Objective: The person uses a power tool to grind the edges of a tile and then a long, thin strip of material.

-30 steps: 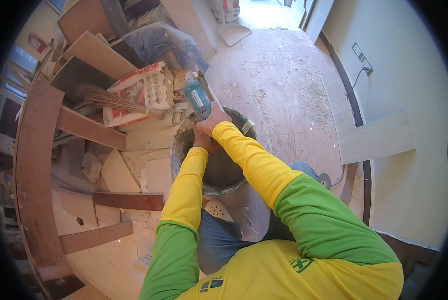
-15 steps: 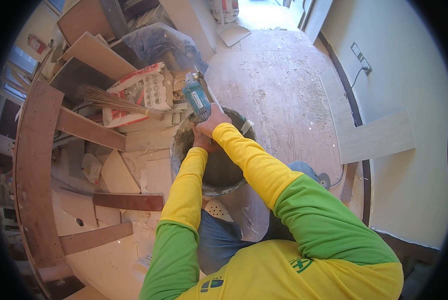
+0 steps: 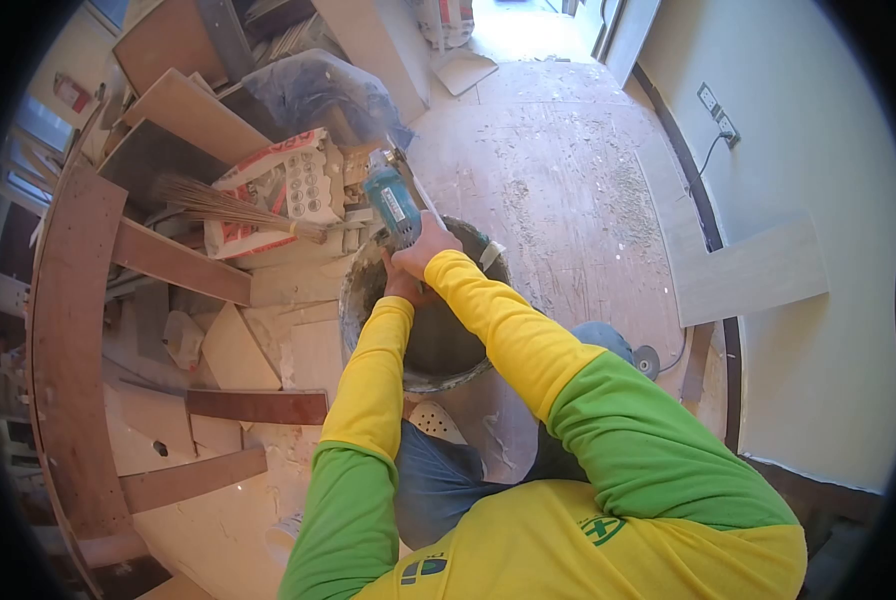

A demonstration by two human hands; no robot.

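Note:
A teal angle grinder (image 3: 393, 203) points up and away from me, over the far rim of a round, mortar-stained bucket (image 3: 423, 382). Its disc shows edge-on as a thin pale line along the right side. My right hand (image 3: 429, 246) is closed around the body near the back end. Just below and to the left, my left hand (image 3: 404, 281) is closed at the tool's rear, its fingers partly hidden. Both forearms reach across the bucket opening, which stands between my legs.
Left of the bucket lie a straw broom (image 3: 238, 210), a torn paper sack (image 3: 303, 185) and stacked boards (image 3: 193, 115). A wooden frame (image 3: 78, 360) stands at far left. By my right knee is a grey disc (image 3: 647, 361). A cord hangs from a wall socket (image 3: 727, 131).
The view has shifted very slightly. My hands and the angle grinder keep nearly the same position over the bucket.

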